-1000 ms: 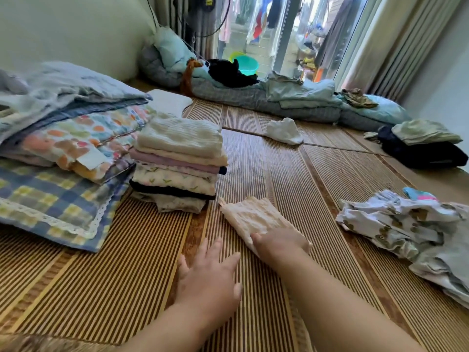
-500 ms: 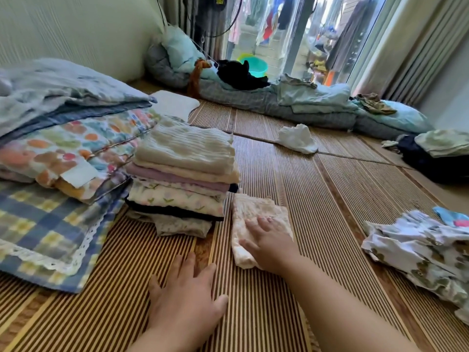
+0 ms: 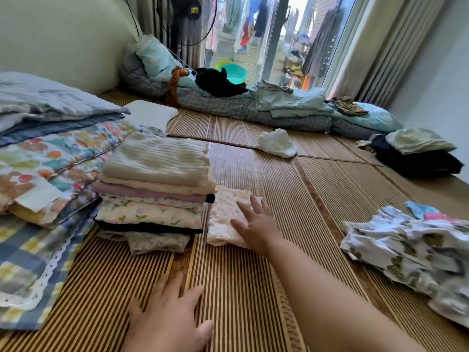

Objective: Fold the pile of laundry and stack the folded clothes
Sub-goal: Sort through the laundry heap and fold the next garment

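Right hand flat on a small folded cloth beside the stack of folded clothes.
The cream, patterned cloth lies on the striped floor mat, just right of the stack and touching its lower layers; the right hand rests on it with fingers straight and spread, gripping nothing. The left hand lies open, palm down, on the mat nearer the camera, well apart from the cloth. An unfolded heap of printed laundry sits on the mat at the right. To the left of the stack is a pile of bedding. Farther off lie a crumpled white cloth, a dark folded bundle at far right, and a rolled quilt.
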A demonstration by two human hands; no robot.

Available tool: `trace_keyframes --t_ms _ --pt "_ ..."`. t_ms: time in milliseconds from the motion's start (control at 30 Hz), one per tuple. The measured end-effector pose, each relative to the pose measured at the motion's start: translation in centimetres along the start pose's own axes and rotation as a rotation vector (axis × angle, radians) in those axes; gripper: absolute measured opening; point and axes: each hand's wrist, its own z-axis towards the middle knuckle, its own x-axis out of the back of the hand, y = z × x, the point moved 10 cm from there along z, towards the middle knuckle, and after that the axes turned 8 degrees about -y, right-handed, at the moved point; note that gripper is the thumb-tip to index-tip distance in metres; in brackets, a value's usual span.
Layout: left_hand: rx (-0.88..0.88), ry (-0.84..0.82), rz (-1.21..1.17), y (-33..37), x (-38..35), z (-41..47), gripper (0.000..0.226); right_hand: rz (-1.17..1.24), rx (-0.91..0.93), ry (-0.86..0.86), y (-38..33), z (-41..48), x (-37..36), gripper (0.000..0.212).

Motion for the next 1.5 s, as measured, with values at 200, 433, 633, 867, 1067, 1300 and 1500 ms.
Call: trace_keyframes --t_ms 200,433,633,867,1067,1300,1500 --pt "-0.197 -0.008 0.137 4.2 -1.5 -1.4 0.076 0.058 -0.059 0.062 7.2 -13.0 3.1 0.066" --pt "-0.334 0.025 0.229 11.9 -4.2 -4.5 0.067 0.216 -0.313 0.239 19.7 -30.4 5.5 0.064" --pt "-0.526 0.133 0.319 26.3 -3.8 -6.9 0.06 0.251 -0.41 0.248 24.9 -32.9 6.5 0.064" --pt "-0.664 0.193 0.324 44.9 -2.1 -2.0 0.068 0.141 -0.479 0.408 32.4 -27.7 15.1 0.068" --pt "-0.61 0.23 0.18 51.0 -0.5 6.2 0.088 -0.064 -0.509 0.332 38.2 -21.2 19.4 0.068" --pt "-0.528 0.276 -0.169 51.3 2.5 11.3 0.031 0.222 -0.445 0.497 41.3 -20.0 22.4 0.019" --pt "-0.787 0.206 -0.75 51.0 9.3 5.1 0.021 0.473 -0.125 0.787 35.0 -25.3 30.5 0.019"
